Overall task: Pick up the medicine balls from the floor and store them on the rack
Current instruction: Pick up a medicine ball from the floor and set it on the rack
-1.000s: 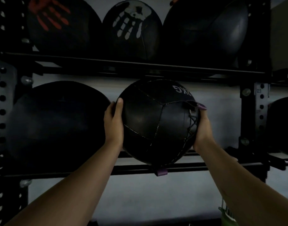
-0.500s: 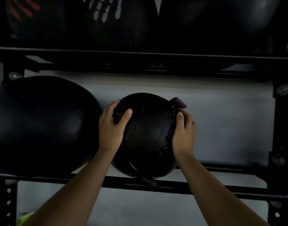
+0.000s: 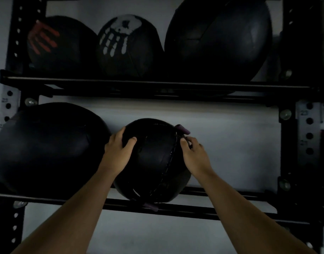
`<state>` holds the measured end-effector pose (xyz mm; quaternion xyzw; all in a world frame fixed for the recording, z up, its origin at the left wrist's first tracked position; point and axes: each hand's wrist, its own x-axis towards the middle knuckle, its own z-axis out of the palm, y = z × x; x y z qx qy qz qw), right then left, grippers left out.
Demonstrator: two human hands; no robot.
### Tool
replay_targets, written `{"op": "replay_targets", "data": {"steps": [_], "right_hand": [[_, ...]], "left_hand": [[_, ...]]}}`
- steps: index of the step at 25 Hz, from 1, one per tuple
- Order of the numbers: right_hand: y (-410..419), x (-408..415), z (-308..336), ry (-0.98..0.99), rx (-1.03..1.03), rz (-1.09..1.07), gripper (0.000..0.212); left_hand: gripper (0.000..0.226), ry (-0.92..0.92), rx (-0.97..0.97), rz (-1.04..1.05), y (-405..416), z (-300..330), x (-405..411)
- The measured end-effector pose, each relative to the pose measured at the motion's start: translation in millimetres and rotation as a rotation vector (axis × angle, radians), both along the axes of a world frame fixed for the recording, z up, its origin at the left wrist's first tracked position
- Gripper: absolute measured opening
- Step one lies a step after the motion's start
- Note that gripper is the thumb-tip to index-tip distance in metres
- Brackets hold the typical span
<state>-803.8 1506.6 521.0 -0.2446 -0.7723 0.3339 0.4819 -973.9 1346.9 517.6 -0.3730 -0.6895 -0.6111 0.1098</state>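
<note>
A small black stitched leather medicine ball [image 3: 153, 162] sat on the lower rails of a black metal rack [image 3: 157, 85], its underside on the near rail [image 3: 212, 210], with purple tabs at its top right and bottom. The left hand [image 3: 119, 153] pressed against the ball's left side, fingers [image 3: 130, 141] spread over its surface. The right hand [image 3: 194, 154] lay at the ball's upper right edge, its fingers curled together near the lacing; whether they gripped it could not be told. Just left sat a large black ball [image 3: 47, 147]. On the upper shelf rested a ball with a red handprint [image 3: 53, 46], one with a white handprint [image 3: 124, 46], and a large plain black ball [image 3: 219, 39].
</note>
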Motion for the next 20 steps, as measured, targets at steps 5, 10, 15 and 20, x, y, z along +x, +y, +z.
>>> {"op": "replay_targets", "data": {"steps": [5, 10, 15, 20], "right_hand": [[-24.7, 44.6, 31.1, 0.013, 0.03, -0.114, 0.043], [-47.2, 84.0, 43.1, 0.008, 0.086, -0.23, 0.027], [-41.1, 123.6, 74.7, 0.042, 0.175, -0.299, 0.027], [-2.2, 162.2, 168.1, 0.16, 0.338, -0.348, 0.028]], "left_hand": [[0.071, 0.143, -0.306, 0.017, -31.3, 33.2, 19.1], [0.074, 0.428, -0.641, 0.162, -38.4, 51.0, 50.8], [0.064, 0.507, -0.489, 0.14, -25.8, 84.7, 89.9], [0.068, 0.541, -0.236, 0.154, 4.7, 170.2, 131.3]]}}
